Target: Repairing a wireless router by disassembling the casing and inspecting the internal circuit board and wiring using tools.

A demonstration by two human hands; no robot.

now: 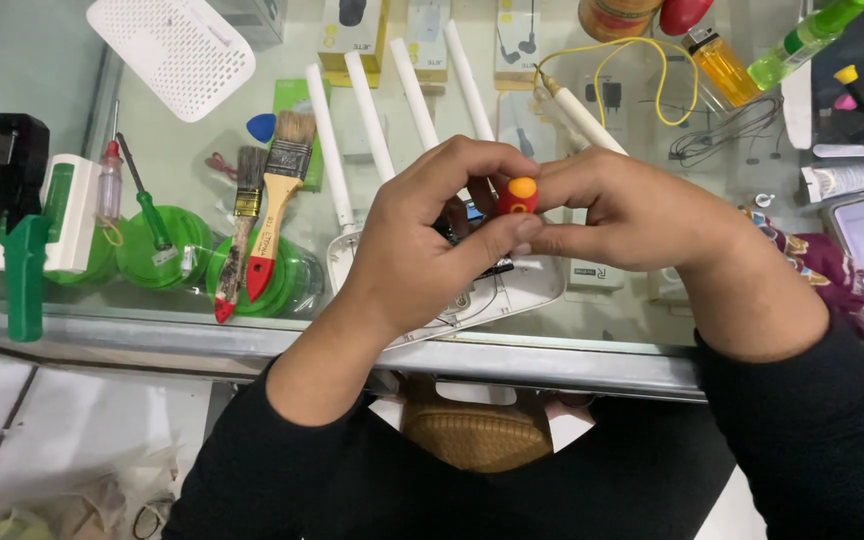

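Counted on the glass counter: two hands (422, 235) (617, 210), together on one red-and-orange screwdriver handle (518, 196). One white router (452, 300) bearing four white antennas (327, 140) (370, 115) (414, 95) (469, 80); one white perforated cover (170, 45). Two paintbrushes (242, 225) (277, 195), one green screwdriver (147, 205), one red-capped screwdriver (109, 180), one blue pick (261, 127), one yellow wire (642, 70), two lighters, orange (722, 65) and green (802, 42).

Red screwdriver handle (518, 197) — orange-capped, upright — above the opened white router (512, 290).
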